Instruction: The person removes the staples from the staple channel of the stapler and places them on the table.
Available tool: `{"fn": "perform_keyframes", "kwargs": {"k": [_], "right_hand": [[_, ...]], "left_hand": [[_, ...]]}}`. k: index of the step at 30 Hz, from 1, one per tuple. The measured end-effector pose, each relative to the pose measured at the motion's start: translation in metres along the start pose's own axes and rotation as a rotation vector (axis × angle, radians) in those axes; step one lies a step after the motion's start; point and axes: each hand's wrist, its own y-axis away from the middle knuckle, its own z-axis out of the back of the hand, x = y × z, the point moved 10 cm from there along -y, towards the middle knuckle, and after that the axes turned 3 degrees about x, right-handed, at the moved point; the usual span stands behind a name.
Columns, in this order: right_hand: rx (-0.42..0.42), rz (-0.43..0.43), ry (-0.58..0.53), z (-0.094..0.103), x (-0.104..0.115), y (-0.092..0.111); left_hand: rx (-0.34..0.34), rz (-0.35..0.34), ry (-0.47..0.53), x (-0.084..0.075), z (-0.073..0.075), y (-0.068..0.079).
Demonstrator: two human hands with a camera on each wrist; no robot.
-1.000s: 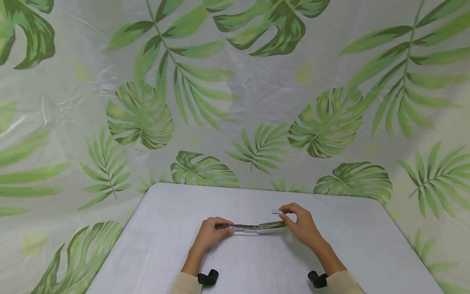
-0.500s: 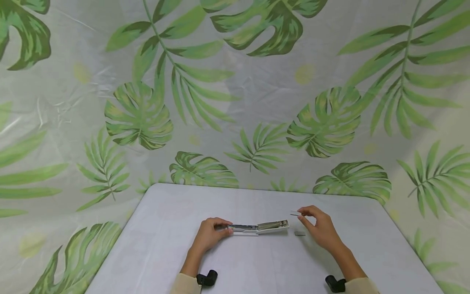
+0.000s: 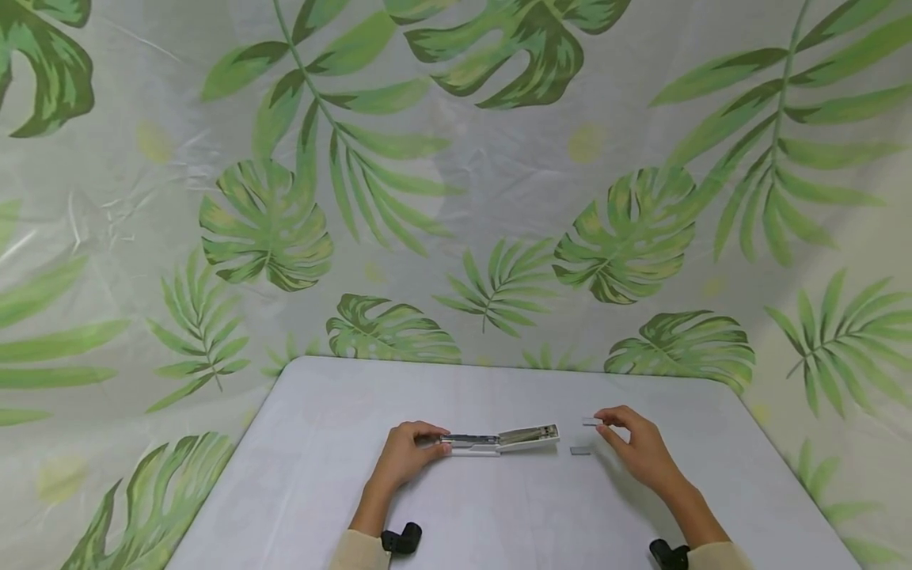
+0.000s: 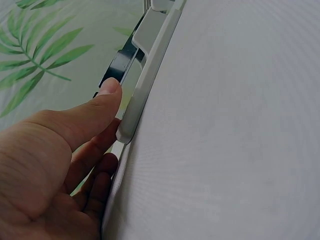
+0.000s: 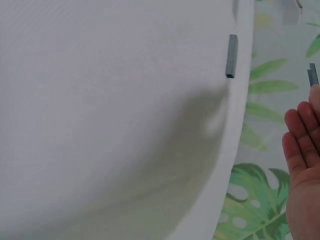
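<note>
A white stapler [image 3: 529, 440] lies opened out on the table, its cover swung back to the right and the metal magazine showing. My left hand [image 3: 409, 457] pinches its left end; in the left wrist view the thumb [image 4: 111, 86] presses against the dark metal part above the white base [image 4: 152, 75]. To the right of the stapler, my right hand [image 3: 641, 450] pinches a short strip of staples [image 3: 590, 422] between thumb and forefinger, raised over the table. A second staple strip [image 3: 580, 450] lies on the table just beyond the cover's tip, also plain in the right wrist view [image 5: 232, 56].
The white table [image 3: 299, 491] has rounded far corners and meets a leaf-patterned cloth [image 3: 399, 214] hanging behind it. Black wrist cameras [image 3: 402, 539] sit at both sleeves. The right hand casts a soft shadow on the tabletop.
My right hand has moved right, away from the stapler's cover, carrying its staple strip, and dropped slightly. The strip lying on the table has come into sight. My left hand has stayed on the stapler.
</note>
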Motion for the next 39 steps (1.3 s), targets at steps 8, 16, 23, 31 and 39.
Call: {"fn": "perform_keyframes", "kwargs": {"k": [8,16,23,31,39], "right_hand": [[0.032,-0.003,-0.022,-0.003,-0.014,0.006],[0.082,-0.039,-0.012,-0.012,-0.021,0.008],[0.092,-0.098,0.042,-0.010,-0.036,0.017],[0.142,-0.119,0.031,-0.011,-0.041,0.019],[0.205,-0.114,0.112,-0.021,-0.046,0.018]], "left_hand": [[-0.010,-0.006,-0.011,-0.002,0.000,0.000],[-0.015,0.009,-0.007,0.001,0.005,0.004],[0.008,-0.011,-0.006,-0.002,0.000,0.001],[0.003,0.025,0.010,0.001,-0.002,0.001],[0.010,0.008,-0.004,-0.002,-0.001,0.002]]}}
